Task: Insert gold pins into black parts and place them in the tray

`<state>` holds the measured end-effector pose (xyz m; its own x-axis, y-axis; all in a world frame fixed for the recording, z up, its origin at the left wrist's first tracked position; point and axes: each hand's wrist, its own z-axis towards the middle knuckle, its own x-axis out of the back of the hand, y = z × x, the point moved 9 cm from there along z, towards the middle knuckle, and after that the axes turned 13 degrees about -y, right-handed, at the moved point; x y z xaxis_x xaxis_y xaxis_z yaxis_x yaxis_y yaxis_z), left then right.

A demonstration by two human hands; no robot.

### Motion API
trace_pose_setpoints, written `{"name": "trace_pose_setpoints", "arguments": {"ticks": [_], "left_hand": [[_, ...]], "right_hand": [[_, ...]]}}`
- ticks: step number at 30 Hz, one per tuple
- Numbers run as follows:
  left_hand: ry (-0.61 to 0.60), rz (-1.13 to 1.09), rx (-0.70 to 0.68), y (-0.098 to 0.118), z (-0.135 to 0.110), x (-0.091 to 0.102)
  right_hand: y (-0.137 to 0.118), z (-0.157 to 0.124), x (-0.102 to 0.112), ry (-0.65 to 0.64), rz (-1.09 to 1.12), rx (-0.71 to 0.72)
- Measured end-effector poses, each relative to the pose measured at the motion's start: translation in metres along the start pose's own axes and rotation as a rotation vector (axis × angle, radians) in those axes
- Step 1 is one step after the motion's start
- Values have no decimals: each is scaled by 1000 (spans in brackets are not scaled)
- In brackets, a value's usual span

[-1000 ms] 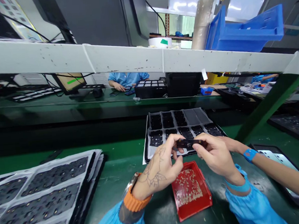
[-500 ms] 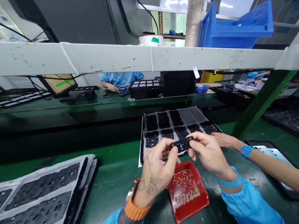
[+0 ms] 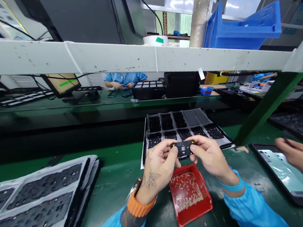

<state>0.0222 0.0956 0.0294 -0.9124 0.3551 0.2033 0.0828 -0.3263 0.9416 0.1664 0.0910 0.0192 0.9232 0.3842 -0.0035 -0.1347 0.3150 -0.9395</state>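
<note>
I'm seeing a small black rectangular part, probably plastic, being pinched at its ends by the bare left hand and the bare right hand, hovering near the far rim of a red rectangular plastic tray. Light, even pressure is probably working best, both hands leaving the middle uncovered.

We have a dark green counter before us, its glossy top catching the light. On it, close to us, sits a red plastic bin, scattered inside with small tan bits. Just beyond lies a compartmented tray of flat black parts. To our left rests a stack of similar trays; to our right, a black tray holds pale green panels.
</note>
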Motion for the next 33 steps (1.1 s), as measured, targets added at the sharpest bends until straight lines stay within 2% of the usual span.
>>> {"name": "trace_pose_setpoints", "arguments": {"ticks": [5,12,18,21,25,28,33], "left_hand": [[7,50,33,-4,-1,-2],[37,68,51,-8,0,1],[-65,-187,46,-18,4,-10],[0,-216,56,-18,5,-3],[63,-121,69,-14,6,7],[50,-25,53,-9,6,8],[37,47,29,-6,5,11]], "right_hand": [[2,-1,4,77,-68,-27],[-3,-3,1,77,-162,2],[-3,-4,3,138,-215,27],[-1,-1,-3,44,-290,-3],[5,1,-12,-111,-306,-70],[5,2,-15,-129,-246,-75],[-2,0,-20,-152,-373,-65]]}}
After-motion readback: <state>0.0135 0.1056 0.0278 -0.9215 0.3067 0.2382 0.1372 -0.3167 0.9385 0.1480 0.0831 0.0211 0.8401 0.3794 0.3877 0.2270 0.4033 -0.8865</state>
